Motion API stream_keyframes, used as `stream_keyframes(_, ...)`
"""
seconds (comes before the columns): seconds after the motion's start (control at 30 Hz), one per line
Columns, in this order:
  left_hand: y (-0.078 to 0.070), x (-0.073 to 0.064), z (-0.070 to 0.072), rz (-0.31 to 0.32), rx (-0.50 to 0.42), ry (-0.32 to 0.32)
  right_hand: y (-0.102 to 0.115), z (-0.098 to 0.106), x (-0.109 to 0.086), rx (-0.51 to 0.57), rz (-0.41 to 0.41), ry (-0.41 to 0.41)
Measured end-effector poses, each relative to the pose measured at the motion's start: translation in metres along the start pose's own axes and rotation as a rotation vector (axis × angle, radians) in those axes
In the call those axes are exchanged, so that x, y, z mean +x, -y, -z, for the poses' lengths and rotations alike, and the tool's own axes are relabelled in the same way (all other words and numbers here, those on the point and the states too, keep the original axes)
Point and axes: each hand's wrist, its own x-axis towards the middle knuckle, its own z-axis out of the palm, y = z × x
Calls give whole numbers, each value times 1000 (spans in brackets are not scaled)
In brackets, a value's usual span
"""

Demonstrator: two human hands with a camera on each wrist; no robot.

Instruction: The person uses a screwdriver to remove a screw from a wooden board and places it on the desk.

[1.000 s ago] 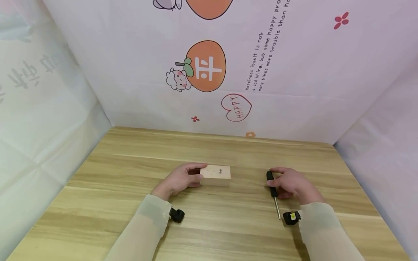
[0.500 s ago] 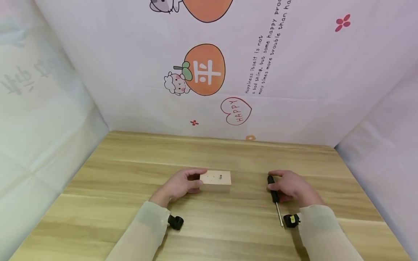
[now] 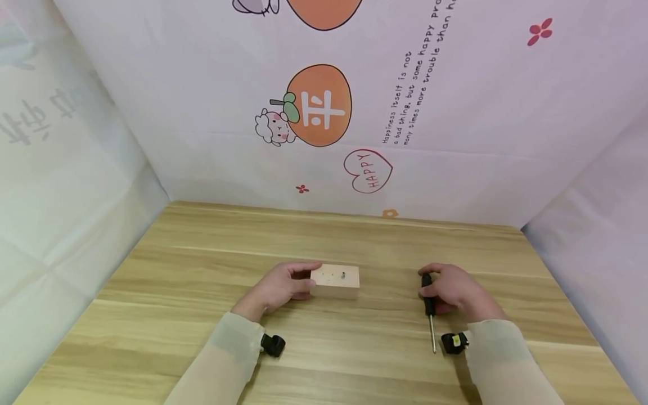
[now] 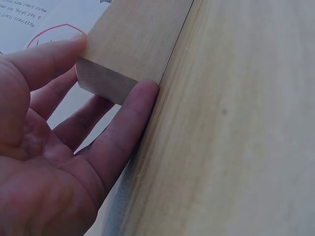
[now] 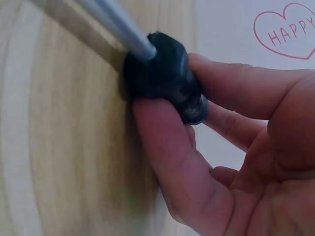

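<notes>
The wooden block (image 3: pixel 334 288) sat on the counter (image 3: pixel 374 349), a little right of the middle of the head view, its long side roughly facing the person. The left hand (image 3: pixel 277 288) had a pinching grip on the block's left end, parted just enough to span it. A small metal fastener, probably a screw (image 3: pixel 343 275), stood up from the top face toward the right end; several tiny dark holes (image 3: pixel 332 274) dotted the face to its left.

Well apart to the right, the right hand (image 3: pixel 453 288) held the black-handled screwdriver (image 3: pixel 429 304), its grip nearly closed round the handle and the metal shaft pointing back toward the person. Whether the handle touched the counter could not be told.

As a judgement, the work looked to be at its setting-up stage: block steadied, tool in hand. The blade tip was nowhere near the screw, so no turning was under way. Bringing the two together appeared to be what was left; how deep the screw sat was too small to make out.
</notes>
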Motion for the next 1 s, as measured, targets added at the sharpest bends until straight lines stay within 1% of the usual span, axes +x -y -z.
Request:
stream_keyframes(0.1, 0, 0, -1, -3, 4, -5, -3, 4, 1, 45, -6, 8)
stream_keyframes(0.23, 1, -1, -3, -3, 6, -7, -12, 10, 2, 155, 3, 27)
stream_keyframes(0.37, 4, -3, -4, -3, -1, -7, -21, 13, 4, 313, 32, 41)
stream_keyframes(0.53, 5, -4, -3, -11, 7, -14, -26, 19, 10, 566, 75, 78)
stream_keyframes(0.67, 4, -3, -3, -18, 16, -6, -23, 23, 11, 774, 99, 117)
stream_keyframes(0.73, 4, -3, -2, -22, 19, -1, -20, 23, 11, 860, 98, 129)
stream_keyframes(0.87, 3, -4, -1, -17, 21, -6, -9, 21, 11, 999, 99, 128)
stream_keyframes(1.0, 2, -3, -1, -13, 21, -14, 1, 22, 10, 1110, 118, 116)
